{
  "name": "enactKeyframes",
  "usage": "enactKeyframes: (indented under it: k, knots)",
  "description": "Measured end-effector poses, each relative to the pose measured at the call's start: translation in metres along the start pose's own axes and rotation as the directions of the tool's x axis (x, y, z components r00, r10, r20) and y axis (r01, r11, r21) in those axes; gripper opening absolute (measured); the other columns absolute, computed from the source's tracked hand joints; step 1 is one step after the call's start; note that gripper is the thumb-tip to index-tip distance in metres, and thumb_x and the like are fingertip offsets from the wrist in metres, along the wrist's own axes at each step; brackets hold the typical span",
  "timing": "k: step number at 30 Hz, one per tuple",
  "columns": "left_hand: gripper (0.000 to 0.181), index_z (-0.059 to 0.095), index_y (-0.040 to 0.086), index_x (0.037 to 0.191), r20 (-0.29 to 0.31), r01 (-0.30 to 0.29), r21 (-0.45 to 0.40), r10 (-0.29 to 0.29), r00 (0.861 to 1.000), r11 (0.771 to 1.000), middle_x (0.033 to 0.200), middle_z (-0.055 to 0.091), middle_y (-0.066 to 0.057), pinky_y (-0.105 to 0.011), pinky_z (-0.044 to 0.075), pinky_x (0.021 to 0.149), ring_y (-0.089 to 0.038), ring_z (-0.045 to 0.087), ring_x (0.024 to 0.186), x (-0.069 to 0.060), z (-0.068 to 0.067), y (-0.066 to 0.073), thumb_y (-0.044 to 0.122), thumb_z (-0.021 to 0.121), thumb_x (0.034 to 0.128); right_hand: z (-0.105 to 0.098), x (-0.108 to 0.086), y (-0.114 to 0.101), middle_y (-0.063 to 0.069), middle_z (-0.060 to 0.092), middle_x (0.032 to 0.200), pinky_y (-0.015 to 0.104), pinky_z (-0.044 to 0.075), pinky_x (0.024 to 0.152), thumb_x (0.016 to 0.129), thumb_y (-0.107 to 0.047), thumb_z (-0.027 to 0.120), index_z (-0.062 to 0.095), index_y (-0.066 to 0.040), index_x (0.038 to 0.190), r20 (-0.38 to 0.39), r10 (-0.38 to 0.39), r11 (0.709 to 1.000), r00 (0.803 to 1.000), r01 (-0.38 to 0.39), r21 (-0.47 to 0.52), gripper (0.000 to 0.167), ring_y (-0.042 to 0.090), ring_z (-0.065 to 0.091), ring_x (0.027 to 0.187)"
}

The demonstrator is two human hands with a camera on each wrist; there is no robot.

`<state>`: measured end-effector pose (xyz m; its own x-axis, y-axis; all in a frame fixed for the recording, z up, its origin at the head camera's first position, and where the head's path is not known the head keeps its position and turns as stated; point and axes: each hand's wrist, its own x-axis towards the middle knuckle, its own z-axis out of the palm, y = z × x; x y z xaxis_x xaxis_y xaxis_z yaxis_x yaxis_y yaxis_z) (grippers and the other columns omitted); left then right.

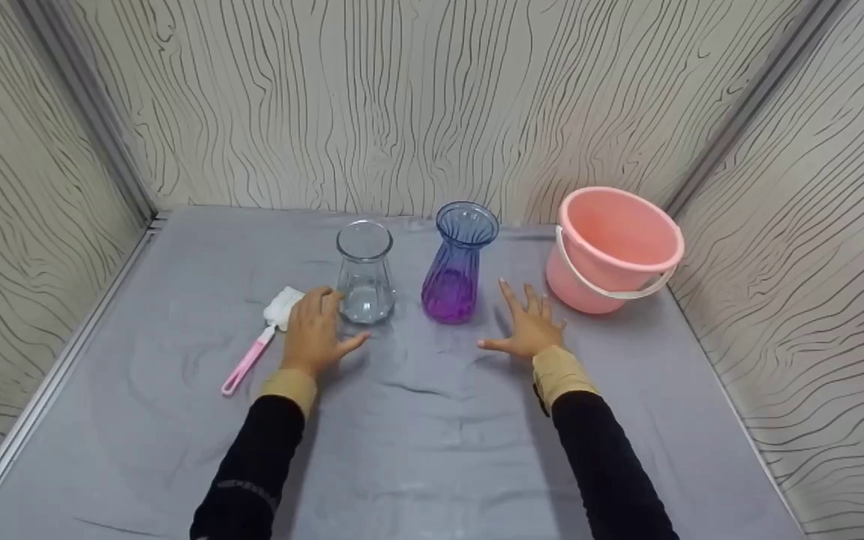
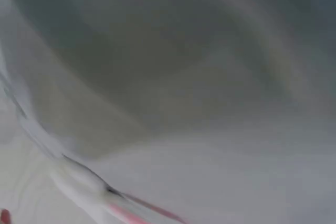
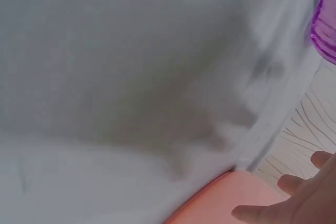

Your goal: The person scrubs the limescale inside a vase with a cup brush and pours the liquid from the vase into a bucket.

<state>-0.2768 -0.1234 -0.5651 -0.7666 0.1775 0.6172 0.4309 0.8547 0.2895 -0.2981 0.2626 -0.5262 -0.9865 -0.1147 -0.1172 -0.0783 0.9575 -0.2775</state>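
In the head view my left hand (image 1: 314,334) is beside a clear glass vase (image 1: 367,292), its fingers near the vase's left side; whether they touch it I cannot tell. A brush with a pink handle and white head (image 1: 248,364) lies just left of that hand, also partly seen in the left wrist view. My right hand (image 1: 529,326) is spread, with nothing in it, between a blue-and-purple glass vase (image 1: 453,281) and a pink bucket (image 1: 589,289). Both vases stand upright. In the right wrist view, fingers (image 3: 294,184) show in front of the bucket (image 3: 220,198).
A grey cloth (image 1: 417,435) with small wrinkles covers the table. Patterned panels (image 1: 372,97) wall it in at the back and both sides. The bucket's white handle (image 1: 612,292) hangs down at its front.
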Motion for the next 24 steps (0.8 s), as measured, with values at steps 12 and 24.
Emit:
enactKeyframes:
  k: [12,24]
  knots:
    - [0.069,0.054,0.004,0.117,-0.119,-0.249,-0.153,0.232,0.965,0.956,0.118,0.055,-0.019,-0.046,0.054,0.094,-0.036,0.059,0.107,0.017,0.037,0.06,0.041,0.089,0.0706,-0.002,0.016,-0.024,0.026,0.019,0.162,0.057,0.022,0.12,0.076,-0.052,0.086,0.017,-0.015,0.163,-0.213,-0.023,0.91,0.977,0.109,0.401,0.116,0.046,0.021,0.148]
    - [0.076,0.042,-0.002,0.137,0.026,0.127,-0.417,-0.128,0.991,0.9,0.134,0.043,-0.026,-0.05,0.042,0.11,-0.042,0.048,0.126,0.051,0.059,0.112,0.017,0.087,0.0792,-0.017,0.026,-0.064,0.02,0.028,0.162,0.052,0.033,0.117,0.086,-0.035,0.082,0.026,-0.003,0.158,-0.281,0.029,0.742,0.959,0.167,0.649,0.097,0.043,0.037,0.142]
